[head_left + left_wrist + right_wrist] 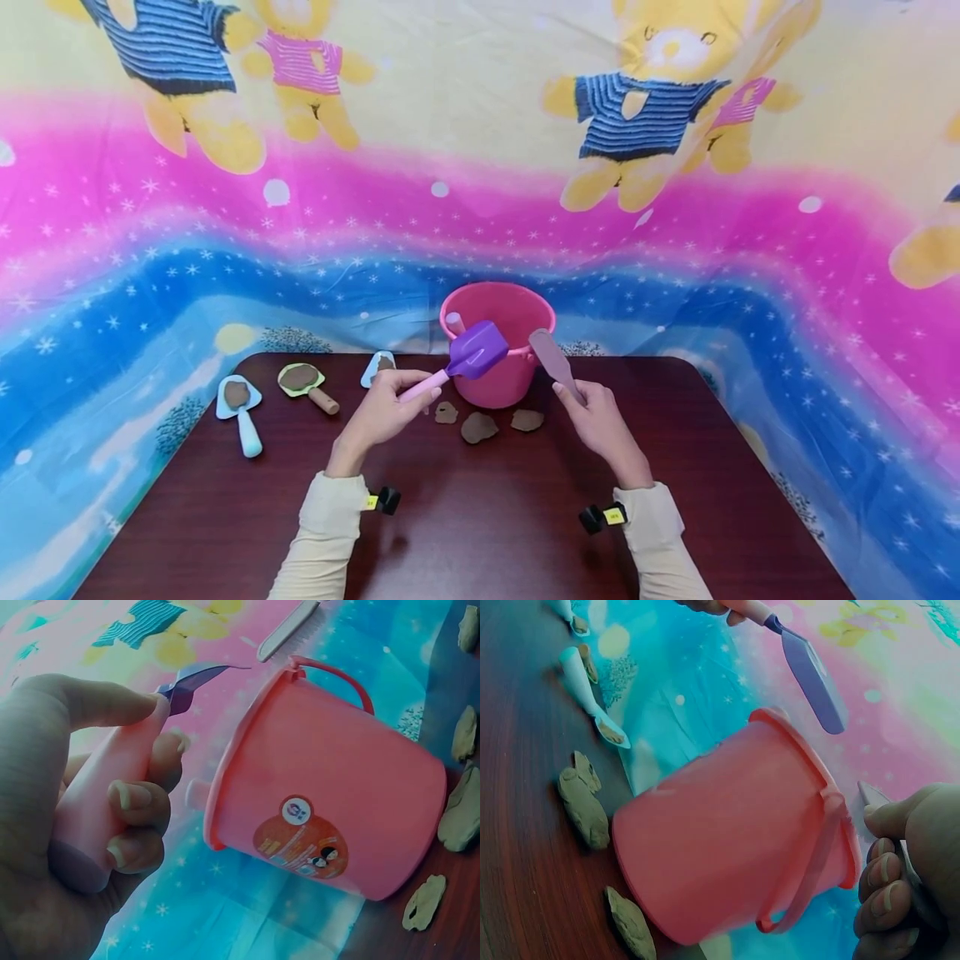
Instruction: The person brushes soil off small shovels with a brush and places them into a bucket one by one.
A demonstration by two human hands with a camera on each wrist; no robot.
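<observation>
My left hand (382,408) grips the pink handle of a small purple toy shovel (480,348), its blade in front of the bucket's rim in the head view. In the left wrist view the fingers curl round that handle (105,802). My right hand (600,417) holds a flat mauve brush (553,354) by its handle, head pointing up beside the bucket's right side. Pale bristles show along the brush (289,630) in the left wrist view. Between the hands stands a pink bucket (495,383), upright, with a pale pink handle end (454,323) poking above its left rim.
Brown clay-like lumps (478,427) lie in front of the bucket. Toward the left of the dark wooden table (465,533) are a light blue shovel (250,437), a green tool with a tan handle (324,402) and another blue-edged tool (370,371), each bearing brown clay-like material. A printed cloth (420,225) hangs behind.
</observation>
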